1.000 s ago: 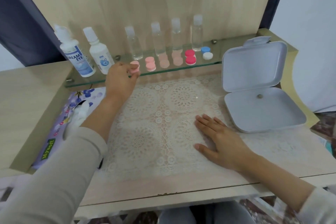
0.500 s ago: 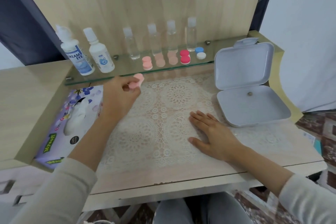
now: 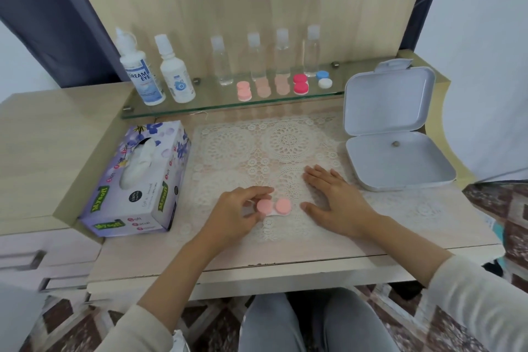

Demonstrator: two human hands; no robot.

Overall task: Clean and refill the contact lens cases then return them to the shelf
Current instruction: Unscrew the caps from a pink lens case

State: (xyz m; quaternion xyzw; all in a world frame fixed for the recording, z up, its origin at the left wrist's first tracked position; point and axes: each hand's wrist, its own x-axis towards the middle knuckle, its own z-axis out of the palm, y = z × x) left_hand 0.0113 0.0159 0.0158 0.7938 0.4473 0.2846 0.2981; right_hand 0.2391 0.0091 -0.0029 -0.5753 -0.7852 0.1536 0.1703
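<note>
A pink two-cap contact lens case lies on the lace mat near the desk's front. My left hand pinches its left cap between thumb and fingers. My right hand rests flat on the mat just right of the case, not touching it. On the glass shelf stand several more cases: a pink one, two pale peach ones, a red one and a blue-and-white one. Two white solution bottles stand at the shelf's left.
Several small clear bottles line the back of the shelf. A purple tissue box sits left of the mat. An open white plastic box stands at the right, its lid up. The desk's front edge runs close below my hands.
My left hand took the pink case off the shelf and brought it down onto the mat. My right hand stayed flat on the mat.
</note>
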